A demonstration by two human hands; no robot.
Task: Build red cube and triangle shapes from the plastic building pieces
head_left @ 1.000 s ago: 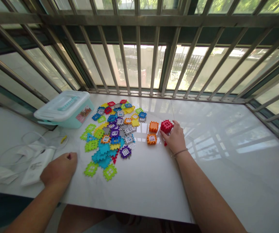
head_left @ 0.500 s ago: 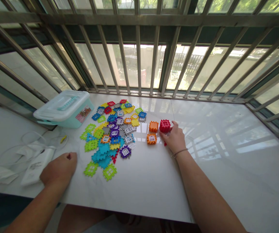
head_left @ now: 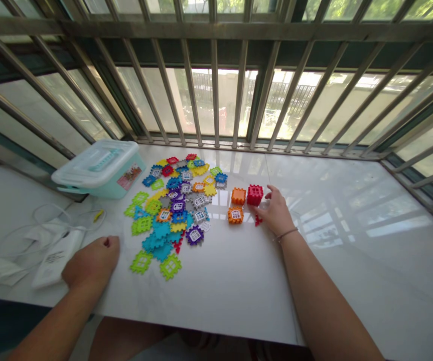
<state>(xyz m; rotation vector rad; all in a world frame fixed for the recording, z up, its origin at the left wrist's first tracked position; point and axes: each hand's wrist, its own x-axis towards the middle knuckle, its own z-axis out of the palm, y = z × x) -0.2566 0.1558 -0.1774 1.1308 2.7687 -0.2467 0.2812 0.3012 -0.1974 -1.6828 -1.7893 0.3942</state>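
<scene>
Just beside the right hand (head_left: 276, 213), 3 block cubes (head_left: 238, 196), then heaped tiles (head_left: 167, 210).

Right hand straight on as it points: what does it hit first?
The right hand would likely meet the red interlocking-tile cube just ahead of it, though depth is hard to judge from this view.

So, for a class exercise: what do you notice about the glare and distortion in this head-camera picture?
In the head view, daylight glares off the glossy white tabletop, reflecting the window bars; those bars fan outward towards the frame edges, suggesting wide-angle distortion; the interlocking plastic tiles look sharp, with no obvious blur.
</scene>
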